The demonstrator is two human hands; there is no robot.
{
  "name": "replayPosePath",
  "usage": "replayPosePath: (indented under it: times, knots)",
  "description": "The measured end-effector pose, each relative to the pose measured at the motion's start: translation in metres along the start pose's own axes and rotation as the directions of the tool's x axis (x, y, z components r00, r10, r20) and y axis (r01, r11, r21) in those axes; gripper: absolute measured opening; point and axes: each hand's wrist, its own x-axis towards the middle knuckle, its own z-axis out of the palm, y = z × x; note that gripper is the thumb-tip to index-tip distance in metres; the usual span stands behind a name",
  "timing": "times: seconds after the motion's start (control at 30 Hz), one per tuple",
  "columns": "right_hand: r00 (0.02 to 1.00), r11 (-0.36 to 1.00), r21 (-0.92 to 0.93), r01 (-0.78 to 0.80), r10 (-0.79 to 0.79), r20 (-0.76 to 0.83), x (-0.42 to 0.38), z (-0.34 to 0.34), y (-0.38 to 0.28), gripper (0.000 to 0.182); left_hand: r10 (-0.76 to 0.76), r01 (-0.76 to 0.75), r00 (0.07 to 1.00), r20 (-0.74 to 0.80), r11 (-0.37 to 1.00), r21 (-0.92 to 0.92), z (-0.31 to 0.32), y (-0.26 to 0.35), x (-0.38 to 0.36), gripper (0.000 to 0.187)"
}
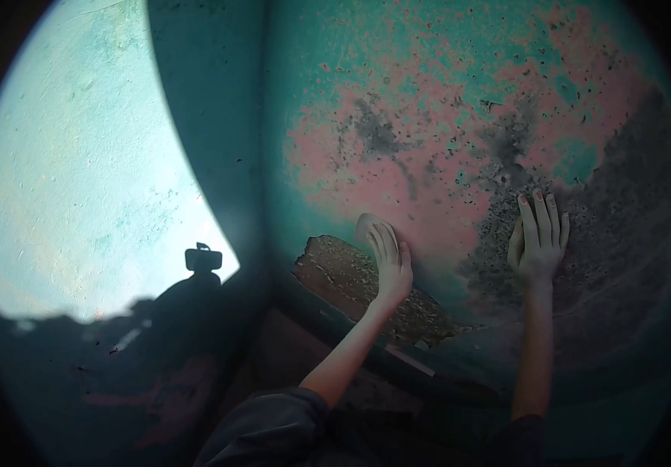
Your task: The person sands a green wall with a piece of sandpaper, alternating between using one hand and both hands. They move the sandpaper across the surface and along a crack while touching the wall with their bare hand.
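Observation:
My left hand (390, 265) presses a pale, thin, round-edged pad (365, 225) flat against a curved painted panel (421, 191). Its fingers lie over the pad, so most of the pad is hidden; it may be a sanding disc. Just below and around that hand is a rough brown patch (335, 268) with a ragged edge. My right hand (539, 237) rests on the dark grey speckled area (612, 249) of the same panel, fingers stretched upward and nothing visible in them. Worn pink and green paint covers the panel above both hands.
On the left a second wall (78, 156) is brightly sunlit, with a shadow (203, 265) of a head and headgear on it. A dark corner (264, 156) separates the two surfaces. Along the panel's bottom runs a dark curved rim (320, 319).

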Motion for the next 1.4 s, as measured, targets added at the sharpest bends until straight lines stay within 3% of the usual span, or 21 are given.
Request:
replayPosePath:
  times: [0.13, 0.33, 0.5, 0.6, 0.73, 0.8, 0.9, 0.97, 1.07, 1.23, 1.3, 1.33, 1.4]
  knots:
    - [1.0, 1.0, 0.013, 0.001, -0.002, 0.007, -0.001, -0.001, 0.0, 0.04, 0.028, -0.024, 0.991, 0.131, 0.999, -0.033, 0.009, 0.006, -0.031, 0.066]
    - [0.996, 0.999, -0.008, 0.031, -0.03, 0.088, -0.041, 0.0, 0.009, 0.045, -0.072, 0.065, 0.992, -0.104, 0.995, -0.072, -0.036, -0.011, 0.046, 0.067]
    - [0.996, 1.0, -0.005, 0.021, -0.021, 0.09, -0.047, 0.001, 0.006, 0.046, -0.002, 0.002, 0.999, 0.049, 1.0, -0.014, 0.034, 0.003, -0.05, 0.069]
    - [0.996, 1.0, 0.013, 0.029, -0.029, 0.08, -0.048, 0.001, 0.007, 0.046, -0.037, 0.045, 0.989, 0.147, 0.998, -0.053, 0.054, 0.017, -0.089, 0.07]
    - [0.996, 0.999, 0.026, 0.03, -0.032, 0.081, -0.049, 0.002, 0.008, 0.045, -0.017, 0.019, 0.998, 0.057, 0.999, -0.041, 0.028, -0.001, -0.04, 0.07]
    - [0.995, 0.999, 0.026, 0.026, -0.028, 0.093, -0.048, 0.0, 0.007, 0.045, -0.148, 0.144, 0.984, -0.101, 0.988, -0.05, 0.009, -0.012, -0.006, 0.071]
    - [0.998, 1.0, 0.021, 0.023, -0.024, 0.056, -0.048, 0.003, 0.006, 0.045, -0.129, 0.127, 0.989, -0.078, 0.992, -0.02, 0.032, -0.004, -0.03, 0.072]
    - [0.998, 0.999, 0.025, 0.02, -0.022, 0.059, -0.047, 0.003, 0.005, 0.046, -0.125, 0.126, 0.992, 0.022, 0.992, -0.029, 0.067, 0.002, -0.079, 0.073]
    - [0.997, 0.998, 0.044, 0.034, -0.037, 0.069, -0.047, 0.001, 0.007, 0.046, -0.006, 0.01, 0.994, 0.108, 0.999, -0.037, 0.095, 0.013, -0.127, 0.072]
    - [0.99, 0.995, 0.074, 0.062, -0.071, 0.121, -0.077, -0.011, 0.03, 0.046, -0.104, 0.105, 0.994, 0.018, 0.994, -0.031, 0.058, 0.009, -0.07, 0.069]
    - [0.995, 0.999, -0.028, 0.04, -0.037, 0.096, -0.101, -0.017, 0.046, 0.045, -0.127, 0.125, 0.991, -0.039, 0.991, -0.053, 0.051, 0.006, -0.045, 0.069]
    - [0.994, 0.999, -0.028, 0.039, -0.036, 0.1, -0.105, -0.015, 0.047, 0.045, -0.15, 0.144, 0.984, -0.097, 0.987, -0.071, 0.05, 0.008, -0.042, 0.069]
    - [0.999, 0.996, -0.07, 0.047, -0.044, 0.032, -0.107, -0.009, 0.045, 0.044, -0.114, 0.113, 0.993, -0.04, 0.993, -0.031, 0.076, 0.018, -0.072, 0.07]
